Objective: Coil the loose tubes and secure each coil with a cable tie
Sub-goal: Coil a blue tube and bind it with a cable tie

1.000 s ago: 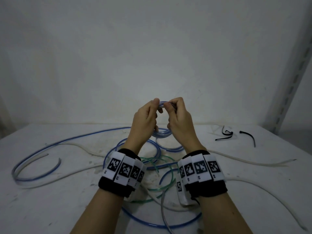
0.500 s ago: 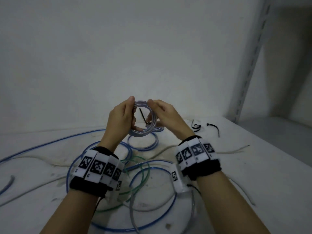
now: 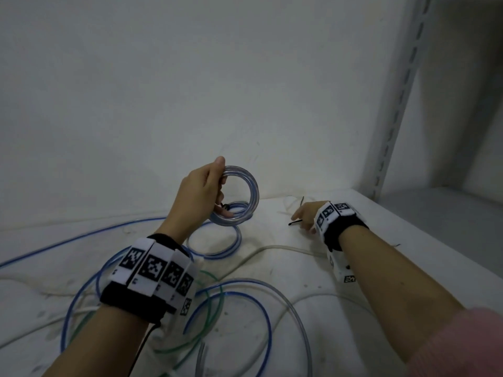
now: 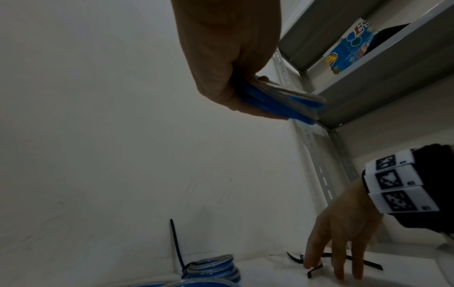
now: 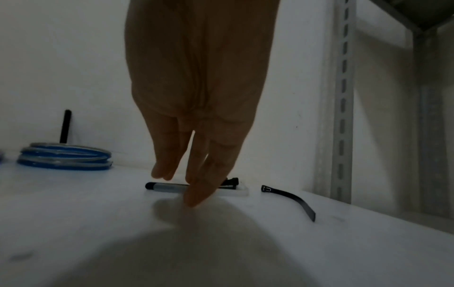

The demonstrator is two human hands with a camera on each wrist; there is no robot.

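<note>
My left hand (image 3: 215,191) holds a small coil of clear and blue tube (image 3: 250,186) upright above the white table (image 3: 367,268), fingers curled round its left side (image 4: 277,101). My right hand (image 3: 302,219) is down at the back right of the table, fingers straight. Its fingertips (image 5: 194,200) touch a black cable tie (image 5: 162,187); whether they pinch it I cannot tell. A second black tie (image 5: 292,198) lies just to its right. A tied blue coil (image 5: 65,157) lies by the wall, its tie tail (image 4: 175,242) sticking up.
Loose blue (image 3: 261,308), green (image 3: 212,308) and whitish (image 3: 272,248) tubes sprawl over the table near my forearms. A slotted metal shelf upright (image 3: 402,104) stands at the right. A shelf above holds a colourful packet (image 4: 349,48). The wall is close behind.
My right hand has let go of the coil and dropped right to the cable ties on the table. The left hand keeps the coil alone. The view has swung right.
</note>
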